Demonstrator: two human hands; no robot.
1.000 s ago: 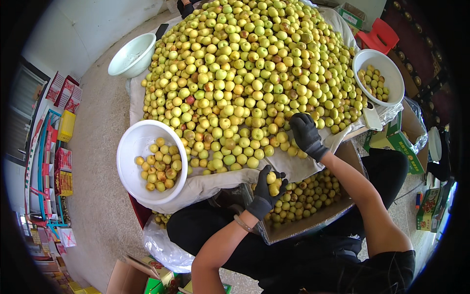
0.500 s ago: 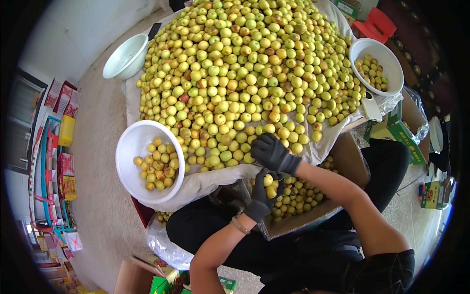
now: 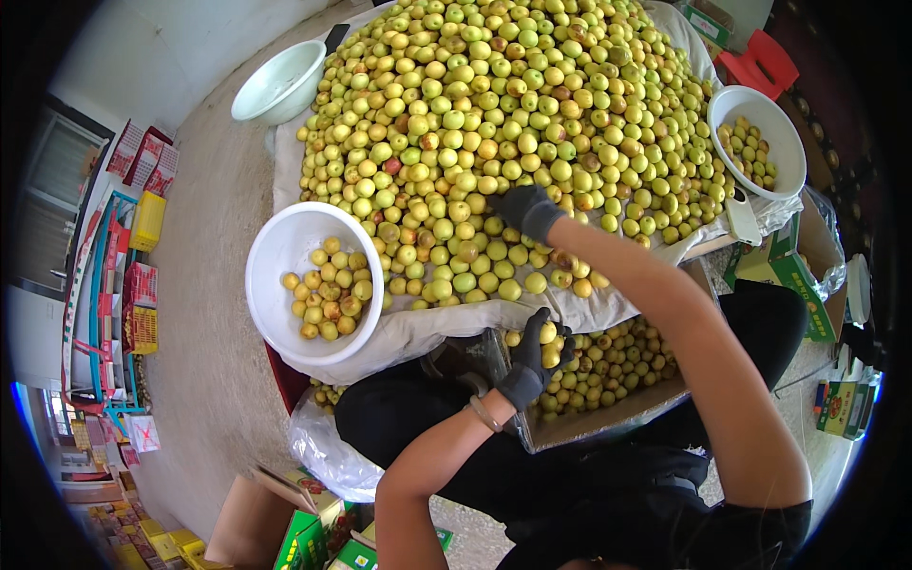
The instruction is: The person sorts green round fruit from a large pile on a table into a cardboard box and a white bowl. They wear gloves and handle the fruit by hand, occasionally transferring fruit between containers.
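Note:
A large heap of small round yellow-green fruits [image 3: 475, 123], some blushed brown or red, covers a pale cloth [image 3: 427, 332]. My right hand [image 3: 528, 213], in a dark glove, rests on the heap's near middle, its fingertips down among the fruits and partly hidden. Palm up beside the near edge of the cloth, my gloved left hand [image 3: 534, 372] is closed around a few yellow fruits [image 3: 550, 357]. Just right of it, an open cardboard box [image 3: 570, 434] between my legs holds many similar fruits.
A white basin [image 3: 269, 318] with browner fruits stands at the left; another white basin [image 3: 796, 152] with fruits is at the right. Farther left sits a pale green bowl [image 3: 271, 90]. Green cartons [image 3: 793, 275], a red chair [image 3: 765, 62] and stacked crates [image 3: 144, 223] surround the heap.
My right hand has moved away from beside my left hand, farther onto the heap. My left hand still holds fruits. The whole view has shifted slightly.

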